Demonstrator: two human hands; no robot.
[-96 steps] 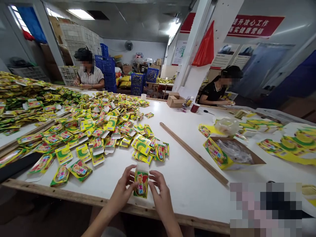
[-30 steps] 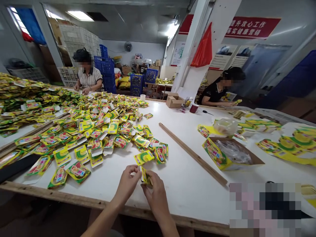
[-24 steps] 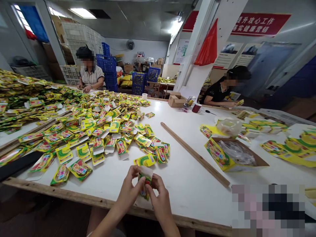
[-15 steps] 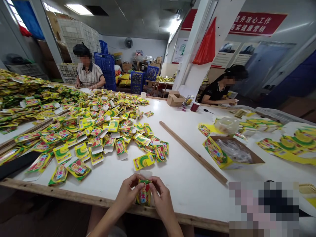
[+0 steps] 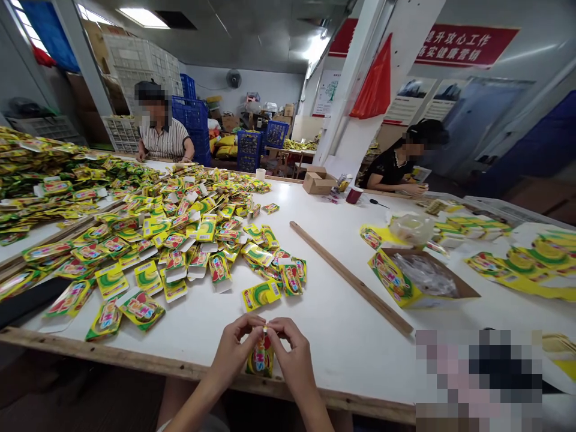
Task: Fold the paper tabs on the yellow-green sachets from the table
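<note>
Both of my hands meet near the front edge of the white table point(image 5: 342, 336). My left hand point(image 5: 234, 354) and my right hand point(image 5: 292, 357) pinch the top of one small yellow, green and red packet point(image 5: 260, 359), which stands upright between them. The fingertips of both hands press together over its upper flap. Just beyond my hands lies a loose yellow packet point(image 5: 261, 294). A wide heap of the same packets point(image 5: 180, 228) spreads over the left half of the table.
A long wooden strip point(image 5: 351, 279) lies diagonally across the table. An open cardboard box with clear bags point(image 5: 423, 279) sits at the right, with yellow printed sheets point(image 5: 531, 264) beyond. Two other people point(image 5: 164, 135) point(image 5: 396, 168) sit at the far side. Blue crates point(image 5: 252, 147) stand behind.
My hands took up a new packet and stood it upright. The white flap that stuck up half a second ago is now folded down under my fingertips.
</note>
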